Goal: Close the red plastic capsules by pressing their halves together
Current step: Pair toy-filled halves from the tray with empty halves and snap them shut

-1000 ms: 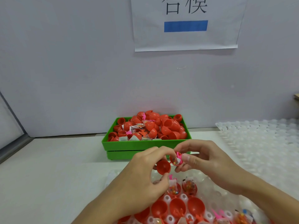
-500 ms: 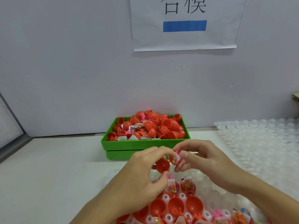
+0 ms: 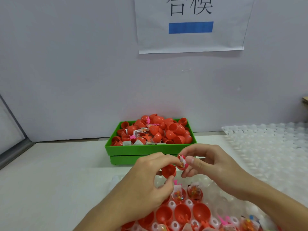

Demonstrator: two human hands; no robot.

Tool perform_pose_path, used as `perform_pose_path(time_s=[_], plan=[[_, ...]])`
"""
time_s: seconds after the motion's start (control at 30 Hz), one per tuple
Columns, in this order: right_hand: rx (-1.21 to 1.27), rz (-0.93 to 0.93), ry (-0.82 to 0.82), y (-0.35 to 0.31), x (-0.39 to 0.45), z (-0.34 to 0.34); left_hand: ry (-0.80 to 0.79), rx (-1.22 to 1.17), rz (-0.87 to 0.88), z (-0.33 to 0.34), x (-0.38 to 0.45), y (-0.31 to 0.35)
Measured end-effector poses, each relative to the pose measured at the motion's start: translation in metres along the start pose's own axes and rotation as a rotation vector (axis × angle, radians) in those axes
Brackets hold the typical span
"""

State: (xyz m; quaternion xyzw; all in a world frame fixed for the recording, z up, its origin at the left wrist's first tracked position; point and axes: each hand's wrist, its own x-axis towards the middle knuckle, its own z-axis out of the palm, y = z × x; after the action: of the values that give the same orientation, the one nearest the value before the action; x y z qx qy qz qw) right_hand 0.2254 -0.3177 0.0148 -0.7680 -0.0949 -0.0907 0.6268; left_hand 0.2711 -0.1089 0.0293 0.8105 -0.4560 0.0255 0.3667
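Holding an empty red half (image 3: 168,170) between thumb and fingertips, the left hand (image 3: 146,184) keeps its grip pinched on that shell above the clear tray (image 3: 221,197). Just right of it, the right hand (image 3: 215,165) pinches the filled half (image 3: 182,164), from which a small packet protrudes. The two halves sit side by side, nearly touching, rims not yet mated. Step in hand: aligning the pair. The next move likely calls for tucking the packet inside, turning the rims face to face, then pressing until seated. Behind the hands, on the desk (image 3: 58,172), stands a green bin (image 3: 150,150) heaped with red shells.
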Motion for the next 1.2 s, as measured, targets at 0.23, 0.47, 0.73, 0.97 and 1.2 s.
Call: perform_pose_path(time_s=[0.23, 0.47, 0.73, 0.97, 1.2], plan=[[0.001, 0.001, 0.003, -0.0020, -0.0013, 0.0004, 0.000, -0.007, 0.000, -0.0021, -0.0006, 0.0013], [0.018, -0.008, -0.013, -0.0020, -0.0014, -0.0003, -0.004, -0.020, 0.004, -0.0016, 0.0002, 0.0024], [0.181, 0.013, -0.053, 0.0008, -0.0007, -0.0048, 0.079, -0.108, -0.074, -0.0028, 0.0001, 0.0024], [0.040, -0.036, -0.030, -0.0011, -0.0024, -0.0008, 0.137, -0.116, -0.119, -0.0055, 0.0016, 0.0064], [0.063, -0.012, -0.046, -0.0022, -0.0028, -0.0014, 0.228, -0.266, -0.161, -0.0028, 0.0043, 0.0057]])
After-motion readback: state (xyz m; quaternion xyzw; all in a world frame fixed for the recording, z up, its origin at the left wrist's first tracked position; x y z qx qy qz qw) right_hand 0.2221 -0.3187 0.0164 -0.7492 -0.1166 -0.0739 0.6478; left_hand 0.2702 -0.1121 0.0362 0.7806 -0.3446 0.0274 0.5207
